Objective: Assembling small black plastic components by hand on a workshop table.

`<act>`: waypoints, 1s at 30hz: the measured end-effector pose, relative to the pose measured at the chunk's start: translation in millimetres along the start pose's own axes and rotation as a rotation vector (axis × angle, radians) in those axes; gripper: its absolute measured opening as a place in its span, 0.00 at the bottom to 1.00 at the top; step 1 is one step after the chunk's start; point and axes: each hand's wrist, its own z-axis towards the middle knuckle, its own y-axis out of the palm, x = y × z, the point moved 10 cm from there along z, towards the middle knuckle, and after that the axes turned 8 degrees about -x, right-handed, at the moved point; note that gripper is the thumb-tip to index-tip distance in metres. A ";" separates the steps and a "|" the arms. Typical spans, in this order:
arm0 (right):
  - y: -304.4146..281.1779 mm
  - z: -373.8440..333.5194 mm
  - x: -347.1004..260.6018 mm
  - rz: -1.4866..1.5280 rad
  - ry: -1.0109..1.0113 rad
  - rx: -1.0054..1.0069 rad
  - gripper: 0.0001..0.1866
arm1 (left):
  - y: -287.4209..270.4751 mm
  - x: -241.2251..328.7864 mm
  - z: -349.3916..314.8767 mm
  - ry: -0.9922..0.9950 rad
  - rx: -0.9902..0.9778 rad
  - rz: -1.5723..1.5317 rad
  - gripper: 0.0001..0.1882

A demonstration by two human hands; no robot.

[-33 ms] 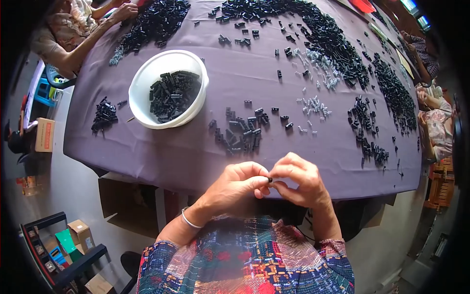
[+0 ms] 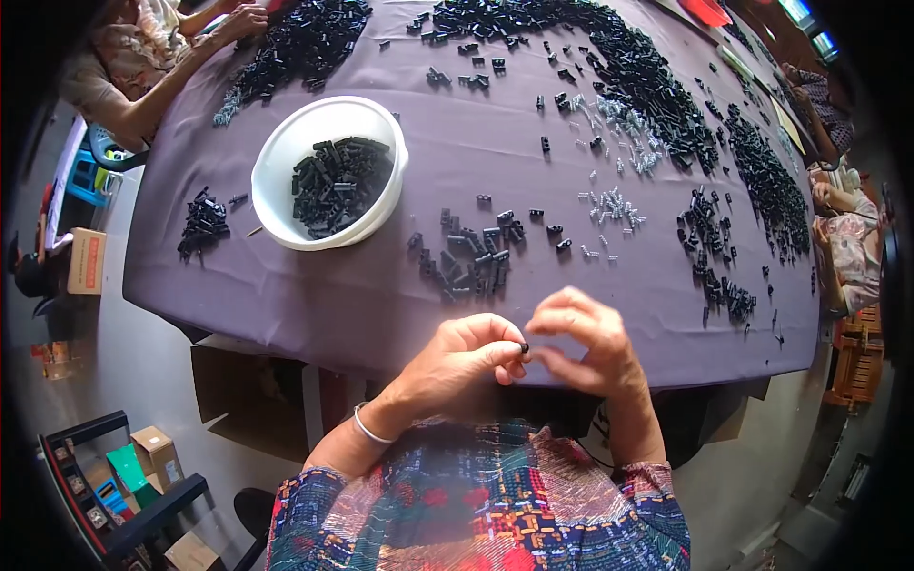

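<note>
At the table's near edge, my left hand pinches a small black plastic part between thumb and fingertips. Just to its right is my right hand, thumb and fingers apart and slightly blurred, with nothing visible between them. Beyond the hands lies a loose group of black plastic pieces. Small silvery springs are scattered further right, with more springs behind them. A white bucket, partly filled with black pieces, stands at the left.
Large heaps of black pieces cover the far and right parts of the purple tablecloth. A small pile lies left of the bucket. Another person's arm reaches in at the far left, and other people sit along the right side.
My right hand's fingers have parted and drawn slightly right, away from the small black part. My left hand keeps its pinch in the same place.
</note>
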 end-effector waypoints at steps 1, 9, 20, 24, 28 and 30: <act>-8.7 8.3 2.3 -0.029 -0.050 0.021 0.13 | -2.6 -1.1 0.6 0.008 0.016 -0.032 0.08; 3.0 65.3 33.6 -0.823 -0.037 0.153 0.12 | -12.3 -6.5 8.9 0.080 0.065 -0.131 0.08; -9.1 3.5 31.5 -0.710 -0.006 0.233 0.10 | -13.5 -6.1 6.2 0.105 0.059 -0.090 0.06; -15.8 -2.6 27.2 -0.683 -0.007 0.295 0.12 | -14.6 -5.1 6.6 0.131 0.078 -0.071 0.06; -12.7 2.3 21.6 -0.706 -0.005 0.271 0.11 | -18.5 -9.0 5.1 0.138 0.107 -0.071 0.06; -11.0 -0.8 18.0 -0.711 0.002 0.256 0.11 | -19.9 -7.7 3.4 0.157 0.127 -0.069 0.07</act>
